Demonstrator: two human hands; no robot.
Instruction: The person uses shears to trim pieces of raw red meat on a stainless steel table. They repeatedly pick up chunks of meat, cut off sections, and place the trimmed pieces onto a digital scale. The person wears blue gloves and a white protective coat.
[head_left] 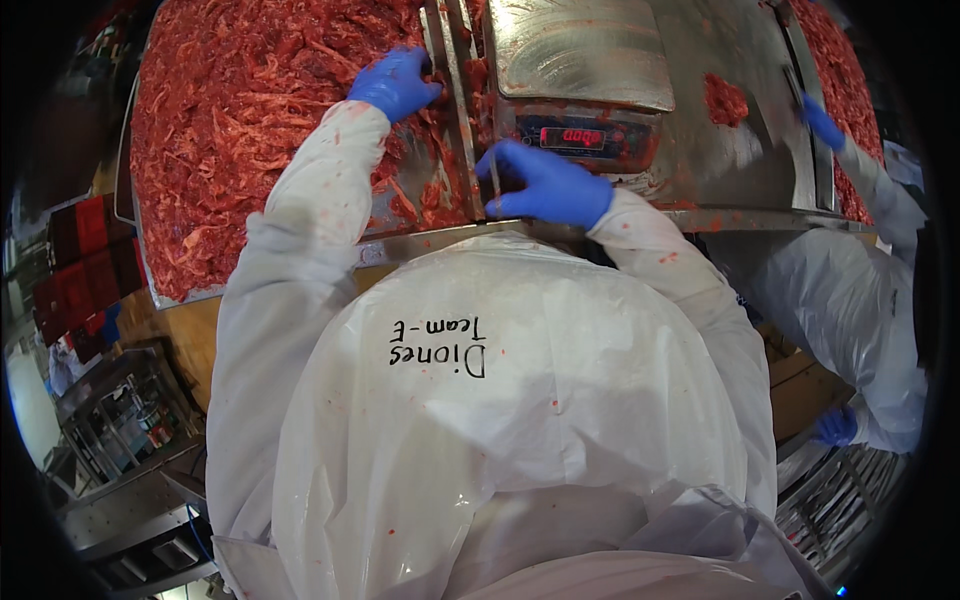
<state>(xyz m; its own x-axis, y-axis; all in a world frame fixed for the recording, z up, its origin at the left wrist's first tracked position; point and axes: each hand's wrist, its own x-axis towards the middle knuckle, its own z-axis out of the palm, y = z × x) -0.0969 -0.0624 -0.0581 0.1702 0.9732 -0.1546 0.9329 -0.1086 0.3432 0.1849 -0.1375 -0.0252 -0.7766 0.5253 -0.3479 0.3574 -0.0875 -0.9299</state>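
My blue-gloved left hand [395, 85] is over the right side of a large heap of shredded raw meat [230, 130], close to a metal rail [452, 90]. Its fingers are curled; what they may hold is hidden. My right hand [550, 187], gloved in blue too, is in front of the weighing scale's display [572, 137]. Between its thumb and fingers is a thin pale strip [495, 178], held near the rail's near end. The scale's metal plate [580, 50] is smeared and bears no meat.
A small lump of meat [725, 100] lies on the steel table [700, 170] right of the scale. At the far right, a co-worker's gloved hand [824, 122] is beside another meat heap [840, 70]. Red crates [85, 250] stand at left.
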